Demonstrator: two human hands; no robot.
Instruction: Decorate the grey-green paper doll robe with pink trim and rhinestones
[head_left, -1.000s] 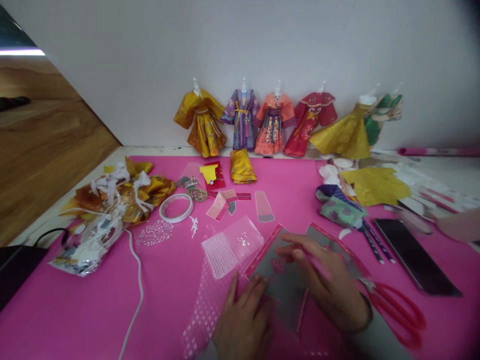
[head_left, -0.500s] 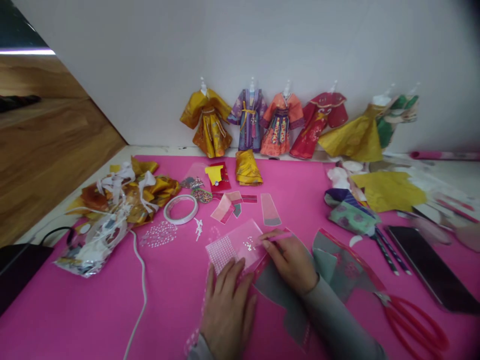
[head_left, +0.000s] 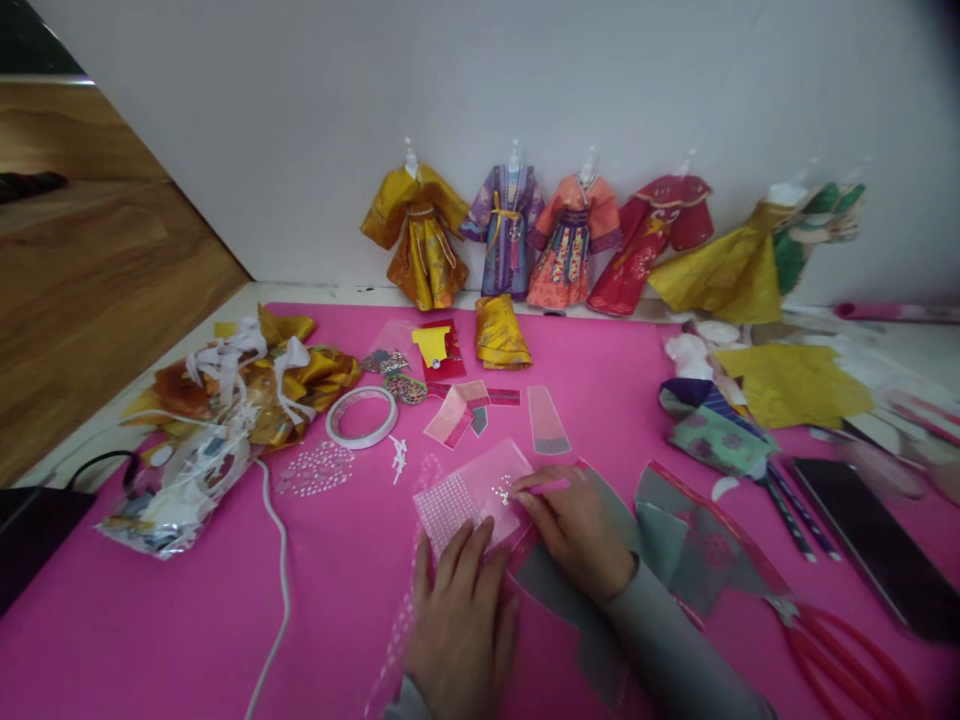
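Note:
My left hand (head_left: 459,610) lies with its fingers stretched out, their tips on the lower edge of a clear sheet (head_left: 487,475). Rows of tiny white stick-on pearls (head_left: 448,508) cover the sheet's left part. A small cluster of loose-looking shiny beads (head_left: 505,489) sits on its right part. My right hand (head_left: 574,530) is closed in a pinch round a slim pink pen-like stick (head_left: 553,487). Its fingertips are at the right side of the bead cluster; the stick's working tip is too small to make out. Grey-backed fabric pieces (head_left: 551,590) lie under my right wrist.
Doll dresses (head_left: 574,245) on stands line the wall. A tape roll (head_left: 361,418), crumpled gold fabric (head_left: 322,385) and a white cable (head_left: 283,570) are on the left. Red-handled scissors (head_left: 847,650), a phone (head_left: 877,540) and two pens (head_left: 802,515) lie right.
My right hand has moved slightly left and down, so its fingertips are now closer to the bead cluster. My left hand stays on the sheet. The view has shifted a little.

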